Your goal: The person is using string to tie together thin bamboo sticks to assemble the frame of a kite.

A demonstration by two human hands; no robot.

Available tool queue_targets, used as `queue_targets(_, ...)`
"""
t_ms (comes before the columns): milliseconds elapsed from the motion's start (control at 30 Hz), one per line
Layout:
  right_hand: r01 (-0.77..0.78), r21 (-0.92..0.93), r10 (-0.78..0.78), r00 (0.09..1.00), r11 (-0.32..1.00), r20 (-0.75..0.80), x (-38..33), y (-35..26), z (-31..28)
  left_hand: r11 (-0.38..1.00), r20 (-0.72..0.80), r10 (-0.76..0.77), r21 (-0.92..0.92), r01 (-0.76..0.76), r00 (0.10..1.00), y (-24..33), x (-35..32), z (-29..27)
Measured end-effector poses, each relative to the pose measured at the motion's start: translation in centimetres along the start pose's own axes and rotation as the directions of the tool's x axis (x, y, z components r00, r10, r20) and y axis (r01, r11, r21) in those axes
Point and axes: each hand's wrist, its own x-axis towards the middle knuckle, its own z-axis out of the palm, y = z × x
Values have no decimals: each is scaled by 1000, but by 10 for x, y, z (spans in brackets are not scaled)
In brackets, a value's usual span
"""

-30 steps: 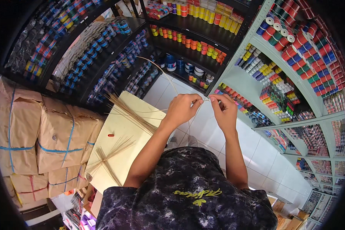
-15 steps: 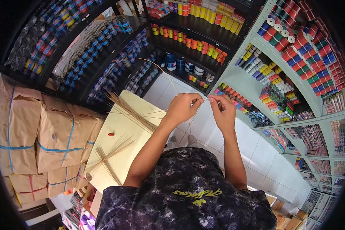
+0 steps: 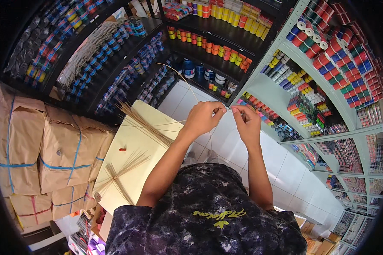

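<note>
Working view: head camera, looking down past a dark patterned shirt (image 3: 208, 216) to both hands raised over a white tiled floor (image 3: 285, 170).
Left hand: left hand (image 3: 203, 119) curled nearly closed, thumb and fingertips pinching a thin pale strand (image 3: 184, 80) that arcs up and away to its left.
Right hand: right hand (image 3: 247, 123) just beside the left one, fingers pinched shut on the same strand's near end; the fingertips almost meet.
Beside the left hand: yellow board (image 3: 132, 170) with a bundle of straw sticks (image 3: 144, 123) close by, a second fanned bundle (image 3: 123, 174) lower down, and a small red bead (image 3: 122, 149) between them.
Farther left: paper-wrapped parcels (image 3: 68, 148) tied with blue string.
Around: shelves of coloured spools (image 3: 336, 63).
Progress: apparently early, judging by one strand in hand while both bundles lie unhandled.
</note>
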Motion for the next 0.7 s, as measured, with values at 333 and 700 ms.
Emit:
queue_targets(333, -19, 52, 18, 1000, 998, 15, 1, 7, 0, 1000, 28, 6, 23, -7, 1000, -1, 5, 0)
queue_targets(700, -46, 106, 45, 999, 993, 11, 0, 6, 2, 1000, 23, 2, 18, -3, 1000, -3, 6, 2)
